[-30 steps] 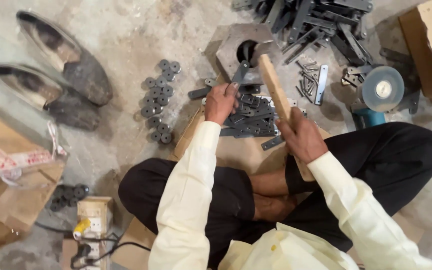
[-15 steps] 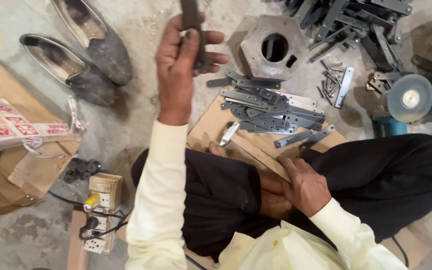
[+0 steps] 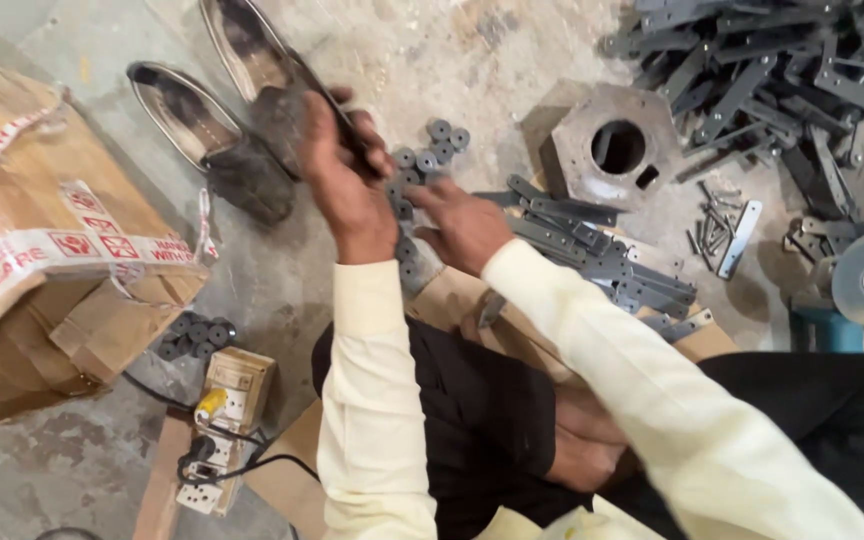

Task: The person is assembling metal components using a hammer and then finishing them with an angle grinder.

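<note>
Lowered since half a second ago, the left hand (image 3: 347, 190) now sits just above the floor instead of raised toward the camera, and the right hand (image 3: 467, 222) has come up off the lap to meet it. Left-hand fingers (image 3: 352, 120) are closed around a dark flat metal strip (image 3: 327, 100) that slants up and left past the knuckles, over the toe of a worn shoe (image 3: 252, 60). Right-hand fingers (image 3: 430, 190) are loosely curled and reach toward the left palm; whether they pinch anything I cannot tell. Between and just beyond the two hands lies a cluster of small grey round discs (image 3: 432, 150) on the concrete floor (image 3: 472, 60). Right of the hands, a pile of flat perforated metal bars (image 3: 602, 260) rests on a cardboard sheet, with a hexagonal metal block (image 3: 577, 170) with a round hole behind it. A taped cardboard box (image 3: 42, 240) stands at the left.
</note>
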